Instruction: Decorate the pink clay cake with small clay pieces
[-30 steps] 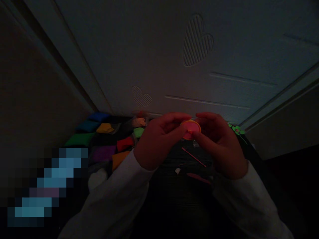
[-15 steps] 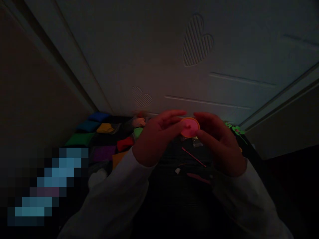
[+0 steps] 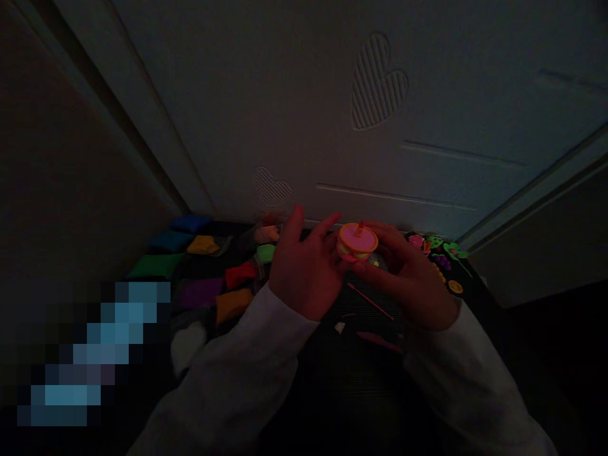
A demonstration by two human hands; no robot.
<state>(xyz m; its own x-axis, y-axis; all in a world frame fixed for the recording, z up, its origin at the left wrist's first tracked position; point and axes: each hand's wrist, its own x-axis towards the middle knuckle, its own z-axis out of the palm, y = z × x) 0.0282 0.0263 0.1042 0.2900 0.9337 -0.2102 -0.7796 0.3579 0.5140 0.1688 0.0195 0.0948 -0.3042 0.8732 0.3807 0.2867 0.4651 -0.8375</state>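
Item under inspection: a small round pink cake model [image 3: 357, 244] with an orange rim and a slim upright piece [image 3: 361, 229] on top. It is held clear of the bench [image 3: 327, 380], near the centre of the view.

State of hands: the right hand [image 3: 417, 276], at four o'clock of the model, has it between thumb and curled fingers. The left hand [image 3: 308, 273], at eight o'clock, is spread wide with the palm showing; its fingertips are beside or behind the model, and contact cannot be confirmed. It has no evident grip on anything.

Hazards noted:
1. Drop. The hold appears to rest chiefly on the right hand; a slackened thumb could tip the model.
2. Deformation. If the material is soft, as it looks, hard pinching could dent the side or rim.
3. Upright piece. It stands exposed; a brush from either hand could bend or detach it.
4. Landing area. A pink stick [image 3: 371, 301] and a white scrap [image 3: 340, 327] lie towards six o'clock; a fall could mark the model.
5. Sleeve. A pink blade-shaped tool [image 3: 379, 341] lies close to the right sleeve [image 3: 451, 361], which could drag it.

Dim light limits inspection of finger contact.
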